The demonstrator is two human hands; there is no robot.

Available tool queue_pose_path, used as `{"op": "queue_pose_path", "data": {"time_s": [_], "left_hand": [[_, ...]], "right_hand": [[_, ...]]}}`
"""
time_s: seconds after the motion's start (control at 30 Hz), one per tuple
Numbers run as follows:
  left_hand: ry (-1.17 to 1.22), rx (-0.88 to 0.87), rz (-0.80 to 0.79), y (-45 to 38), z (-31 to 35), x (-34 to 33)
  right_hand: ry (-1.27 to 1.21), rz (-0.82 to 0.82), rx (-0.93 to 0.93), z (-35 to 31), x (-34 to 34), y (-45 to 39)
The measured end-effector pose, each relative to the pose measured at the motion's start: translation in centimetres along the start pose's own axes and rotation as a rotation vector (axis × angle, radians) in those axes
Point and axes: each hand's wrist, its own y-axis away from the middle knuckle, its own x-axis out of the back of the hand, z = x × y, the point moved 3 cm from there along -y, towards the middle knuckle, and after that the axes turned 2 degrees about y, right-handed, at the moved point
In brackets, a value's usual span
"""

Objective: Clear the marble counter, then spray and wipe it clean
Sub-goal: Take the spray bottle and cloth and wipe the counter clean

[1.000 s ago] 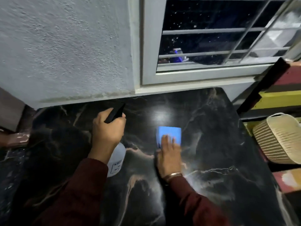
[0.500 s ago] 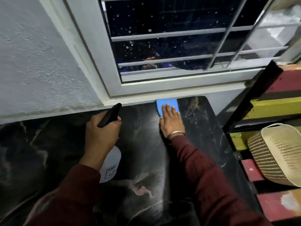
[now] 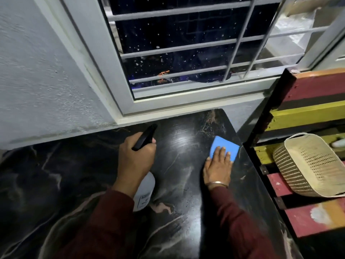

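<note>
Head view
Worktop (image 3: pixel 78 184): black marble with pale and pinkish veins, running under both hands; a bright glare sits on it between the two hands, and faint streaks show beyond the right wrist.
Left hand (image 3: pixel 137 157): fingers curled round the neck of a spray bottle, thumb side up, the fist held above the worktop well to the left of the right hand.
Spray bottle (image 3: pixel 144 193): white translucent body with a small label, hanging below the left hand toward the person; its black trigger head (image 3: pixel 144 137) sticks out beyond the knuckles, pointing away toward the wall.
Right hand (image 3: pixel 217 168): fingers straight and spread, palm down, pressing flat on a blue cloth; a metal bangle (image 3: pixel 217 184) circles the wrist, with a dark red sleeve (image 3: pixel 240 227) behind it.
Blue cloth (image 3: pixel 225 146): folded flat rectangle on the worktop, under the right fingertips and reaching beyond them, close to the worktop's right edge.
Window (image 3: pixel 186 49): white frame with white bars, beyond both hands; the glass is dark and speckled.
Wall (image 3: pixel 37 81): pale grey rough plaster, beyond the left hand.
Basket (image 3: pixel 309 165): cream perforated plastic, tilted, to the right of the right hand past the worktop edge, resting on a rack of red and yellow painted slats (image 3: pixel 308 114).
</note>
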Motion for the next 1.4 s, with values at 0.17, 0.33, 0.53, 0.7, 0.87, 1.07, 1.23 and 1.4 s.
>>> {"op": "queue_pose_path", "data": {"time_s": [0.17, 0.33, 0.53, 0.7, 0.87, 1.07, 1.23, 1.4], "left_hand": [[-0.079, -0.056, 0.018, 1.2, -0.6, 3.6], [-0.094, -0.065, 0.072, 2.7, -1.8, 7.9], [-0.056, 0.025, 0.092, 4.8, -3.3, 13.0], [-0.006, 0.007, 0.115, 6.4, -4.0, 16.1], [-0.014, -0.001, 0.115, 8.0, -4.3, 18.6], [0.003, 0.027, 0.105, 11.2, -4.8, 21.8], [0.084, 0.051, 0.126, 13.7, -4.0, 24.9], [0.153, 0.016, 0.147, 14.5, -2.6, 26.8]], "right_hand": [[0.014, -0.066, 0.286, -9.2, -3.1, 8.4], [-0.008, -0.218, 0.715, -16.1, -7.0, 19.8], [0.119, -0.158, 1.079, -10.2, -6.3, 23.8], [0.056, -0.056, 0.64, -5.5, -4.3, 19.5], [0.015, -0.039, 0.319, -4.0, -4.8, 23.5], [-0.29, -0.236, 0.436, -12.1, -5.6, 34.0], [-0.727, -0.527, 0.2, -18.2, -0.8, 34.7], [-1.421, -0.675, -0.276, -21.9, 6.6, 32.0]]}}
